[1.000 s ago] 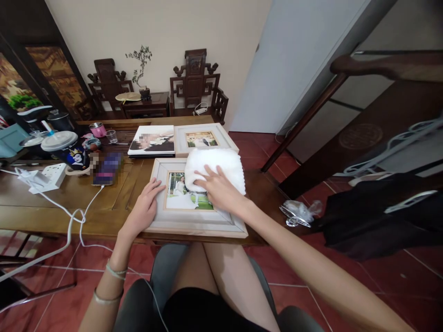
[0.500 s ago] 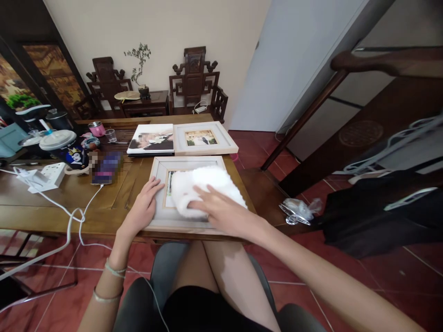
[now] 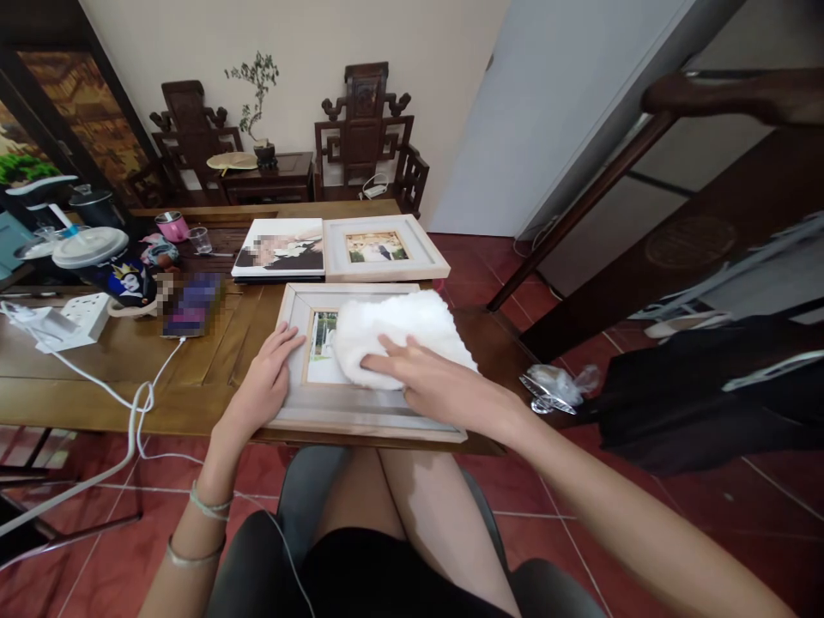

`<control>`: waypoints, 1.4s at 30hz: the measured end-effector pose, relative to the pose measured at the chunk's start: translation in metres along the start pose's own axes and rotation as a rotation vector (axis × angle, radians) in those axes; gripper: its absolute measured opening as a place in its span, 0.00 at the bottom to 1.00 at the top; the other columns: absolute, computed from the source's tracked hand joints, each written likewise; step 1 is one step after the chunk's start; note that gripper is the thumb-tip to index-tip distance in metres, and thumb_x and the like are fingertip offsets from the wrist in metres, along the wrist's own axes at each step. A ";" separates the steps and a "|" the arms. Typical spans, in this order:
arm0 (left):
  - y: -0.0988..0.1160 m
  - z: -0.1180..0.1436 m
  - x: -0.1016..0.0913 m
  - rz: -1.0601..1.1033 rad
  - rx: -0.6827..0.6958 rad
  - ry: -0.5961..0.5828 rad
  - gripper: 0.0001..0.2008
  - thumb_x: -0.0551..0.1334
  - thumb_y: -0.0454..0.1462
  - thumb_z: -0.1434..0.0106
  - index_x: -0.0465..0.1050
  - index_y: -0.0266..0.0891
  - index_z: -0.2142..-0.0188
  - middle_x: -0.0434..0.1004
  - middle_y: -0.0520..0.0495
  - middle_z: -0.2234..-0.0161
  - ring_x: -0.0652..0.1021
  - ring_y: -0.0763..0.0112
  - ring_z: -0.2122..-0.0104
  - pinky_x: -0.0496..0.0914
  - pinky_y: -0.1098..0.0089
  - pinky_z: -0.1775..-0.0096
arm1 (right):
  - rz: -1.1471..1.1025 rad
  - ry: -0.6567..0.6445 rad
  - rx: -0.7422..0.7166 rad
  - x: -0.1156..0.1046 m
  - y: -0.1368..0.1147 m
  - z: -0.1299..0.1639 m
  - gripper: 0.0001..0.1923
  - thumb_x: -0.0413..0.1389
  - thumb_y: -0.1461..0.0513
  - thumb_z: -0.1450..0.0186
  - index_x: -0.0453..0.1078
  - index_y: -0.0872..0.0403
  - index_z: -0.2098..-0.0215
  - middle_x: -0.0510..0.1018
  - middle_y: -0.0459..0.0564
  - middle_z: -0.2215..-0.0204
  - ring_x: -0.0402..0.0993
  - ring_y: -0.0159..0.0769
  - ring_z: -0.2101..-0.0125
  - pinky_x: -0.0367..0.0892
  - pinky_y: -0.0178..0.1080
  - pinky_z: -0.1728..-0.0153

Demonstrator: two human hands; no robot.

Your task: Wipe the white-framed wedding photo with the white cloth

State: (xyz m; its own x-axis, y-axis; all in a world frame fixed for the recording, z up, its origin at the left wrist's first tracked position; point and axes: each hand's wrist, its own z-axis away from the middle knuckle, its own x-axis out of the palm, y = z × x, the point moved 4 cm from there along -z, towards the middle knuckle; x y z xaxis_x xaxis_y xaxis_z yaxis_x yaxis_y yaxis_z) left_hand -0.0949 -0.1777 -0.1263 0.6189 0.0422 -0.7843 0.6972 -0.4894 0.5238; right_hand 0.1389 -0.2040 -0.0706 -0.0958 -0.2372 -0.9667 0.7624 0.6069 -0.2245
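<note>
The near frame lies at the surface's front edge. On it rests the cloth. Behind it lie a second frame and, left of that, a photo book. A phone lies left of the near frame.

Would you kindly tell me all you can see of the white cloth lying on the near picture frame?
The white cloth looks soft and fluffy, like a plush towel, loosely bunched rather than folded flat. It lies on the near picture frame, covering most of the photo and the frame's right side, its right edge reaching beyond the frame over the wooden table. The right hand presses flat on its near edge, fingers spread. The left hand rests on the frame's left border, not on the cloth.
</note>
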 end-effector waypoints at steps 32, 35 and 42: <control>0.010 0.002 -0.005 0.067 -0.098 -0.026 0.30 0.40 0.48 0.28 0.49 0.34 0.33 0.47 0.36 0.31 0.48 0.61 0.31 0.45 0.55 0.33 | 0.267 0.139 -0.087 -0.007 -0.013 -0.097 0.33 0.47 0.78 0.41 0.61 0.57 0.38 0.54 0.57 0.32 0.43 0.53 0.32 0.47 0.57 0.37; 0.008 0.002 -0.005 0.099 -0.097 -0.007 0.31 0.40 0.49 0.28 0.45 0.35 0.32 0.44 0.38 0.30 0.45 0.61 0.31 0.43 0.54 0.33 | 0.270 0.104 -0.131 0.003 -0.036 -0.105 0.28 0.45 0.76 0.38 0.64 0.62 0.40 0.56 0.65 0.34 0.45 0.60 0.34 0.47 0.64 0.39; 0.007 0.002 -0.004 0.123 -0.115 0.033 0.29 0.41 0.47 0.28 0.48 0.37 0.33 0.47 0.38 0.31 0.48 0.63 0.31 0.46 0.55 0.33 | 0.226 -0.110 -0.318 0.011 -0.072 -0.036 0.27 0.53 0.75 0.44 0.72 0.58 0.47 0.60 0.59 0.35 0.51 0.63 0.36 0.56 0.61 0.41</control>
State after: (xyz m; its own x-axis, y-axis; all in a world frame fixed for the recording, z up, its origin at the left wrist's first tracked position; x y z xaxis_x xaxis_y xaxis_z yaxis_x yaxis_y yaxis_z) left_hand -0.0938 -0.1830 -0.1203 0.7124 0.0180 -0.7015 0.6511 -0.3899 0.6512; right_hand 0.0595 -0.2230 -0.0697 0.1337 -0.1398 -0.9811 0.5192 0.8531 -0.0508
